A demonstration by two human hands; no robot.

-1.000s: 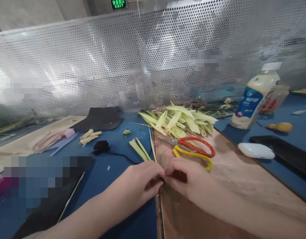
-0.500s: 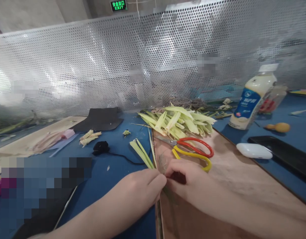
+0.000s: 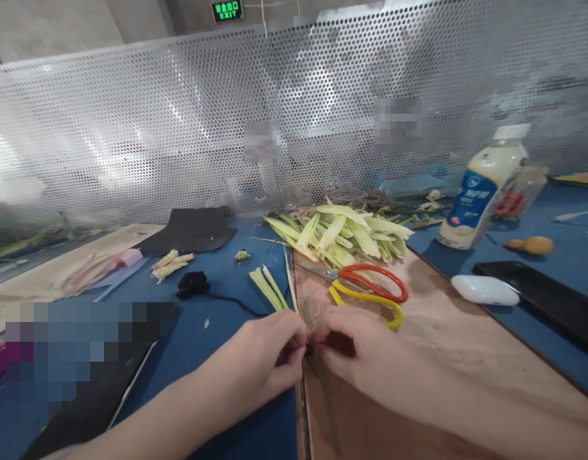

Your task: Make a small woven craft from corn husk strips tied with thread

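My left hand (image 3: 274, 354) and my right hand (image 3: 354, 338) meet over the wooden board's left edge, each closed in a pinch with fingertips nearly touching. What they pinch is too small and hidden to name. A thin dark green strand (image 3: 328, 390) trails below the fingertips. Pale green husk strips (image 3: 267, 287) show just beyond my left hand; whether it holds them I cannot tell. Scissors (image 3: 370, 287) with one red and one yellow handle lie just past my right hand. Behind them is a heap of pale green husks (image 3: 344, 233).
A wooden board (image 3: 447, 326) lies on the blue table. A milky drink bottle (image 3: 485, 188), a white case (image 3: 485, 289) and a black phone (image 3: 542, 300) stand or lie right. Black thread (image 3: 193, 284) and a dark sheet (image 3: 188, 229) are left. A perforated metal screen (image 3: 179, 128) rises behind.
My left hand has shifted slightly and turned, so a gap between its thumb and fingers now shows. My right hand stays almost in place. The view has moved a little.
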